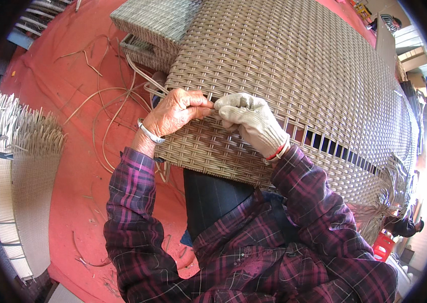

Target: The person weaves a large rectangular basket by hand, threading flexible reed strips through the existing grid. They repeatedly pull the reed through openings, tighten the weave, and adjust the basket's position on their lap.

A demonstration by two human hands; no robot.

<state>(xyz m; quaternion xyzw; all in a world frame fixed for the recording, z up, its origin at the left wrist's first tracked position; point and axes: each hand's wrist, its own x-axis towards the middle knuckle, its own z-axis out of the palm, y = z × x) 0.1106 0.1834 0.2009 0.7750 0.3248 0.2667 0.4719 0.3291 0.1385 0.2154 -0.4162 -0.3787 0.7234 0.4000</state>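
- Pinched tight: my left hand (175,112), bare with a pale bangle at the wrist, has thumb and fingers closed on a flat wicker strand (148,87) right at the open row of the big woven rattan panel (294,65).
- Right hand (251,118) wears a whitish work glove and meets the left one fingertip to fingertip on the same spot. Looks like it's clamped on that strand's tip too, though the glove hides exactly how the fingers sit.
- That panel lies across my lap and is my landmark for everything else. It's woven solid above the hands, and there's a band of bare uprights (324,141) showing dark gaps, running from the hands off to the panel's right edge.
- Loose strand tails (107,108) curl over the red floor cloth (72,166) off the panel's left edge, so the working strand has plenty of slack.
- My read on the step: threading the strand over and under at the start of the unwoven row. Next move probably calls for the gloved fingers to lift an upright while the bare hand feeds the tip through, then a firm pull to seat it against the finished row.
- Smaller woven pieces (153,20) sit stacked just beyond the panel's upper left corner, and a half-woven frame (21,166) with bristling ends lies well apart, farther left.
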